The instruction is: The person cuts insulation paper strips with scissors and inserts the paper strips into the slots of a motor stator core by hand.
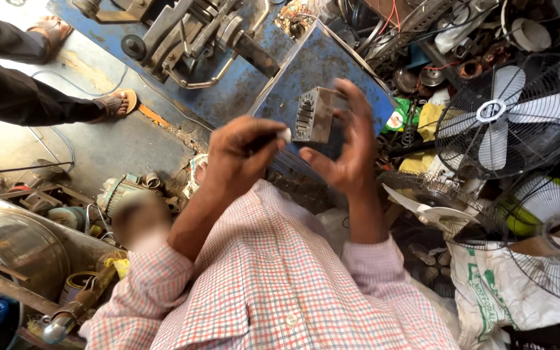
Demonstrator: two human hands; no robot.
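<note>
- A blue metal machine [228, 97] with rods and a handle fills the floor ahead of the person, right behind the raised hands.
- To the right stand two table fans: one with white blades behind a black wire guard [513, 113], and a second wire guard [546, 240] lower down, lying over a white printed sack [494, 291].
- Loose white fan blades [422, 207] lie just beside the right forearm; wires, coils and small metal parts crowd the upper right corner.
- On the left, another person's sandalled foot [115, 104] rests on the grey floor, and a dull steel drum [14, 246] lies near the left elbow.
- The right hand [348, 146] holds a square laminated motor stator core [314, 115] up at chest height, thumb below and fingers [358, 104] curled round its far edge, clamped on it.
- The left hand [244, 152] is closed on a small white-tipped piece [284, 135], possibly a slip of insulation; the view is too blurred to be sure.
- That tip sits just beside the core's slotted face, touching or nearly so.
</note>
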